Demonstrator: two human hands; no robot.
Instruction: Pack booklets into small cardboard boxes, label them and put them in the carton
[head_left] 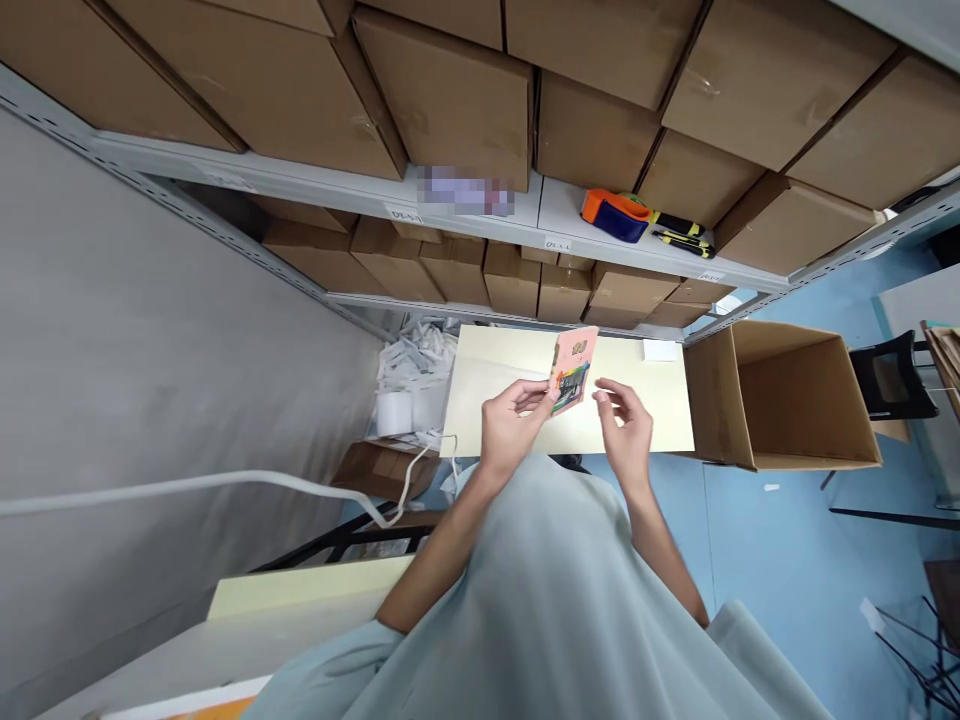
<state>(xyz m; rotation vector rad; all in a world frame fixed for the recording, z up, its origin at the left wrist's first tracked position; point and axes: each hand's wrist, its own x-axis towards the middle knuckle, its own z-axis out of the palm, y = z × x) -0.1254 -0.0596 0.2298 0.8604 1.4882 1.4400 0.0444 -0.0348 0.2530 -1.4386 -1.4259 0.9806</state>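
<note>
A small pink packet with a colourful printed picture is held up over a cream table. My left hand grips its lower left edge, thumb on the front and fingers behind. To the right of the packet is my right hand, its fingers loosely bent and the thumb a little apart from them. It does not touch the packet, and I see nothing in it. A white card or paper lies at the table's far right corner.
Cardboard boxes fill the shelves ahead. An orange and blue tape dispenser and yellow-black cutters sit on the shelf edge. An open carton stands right, crumpled white paper left. A white cable crosses the left side.
</note>
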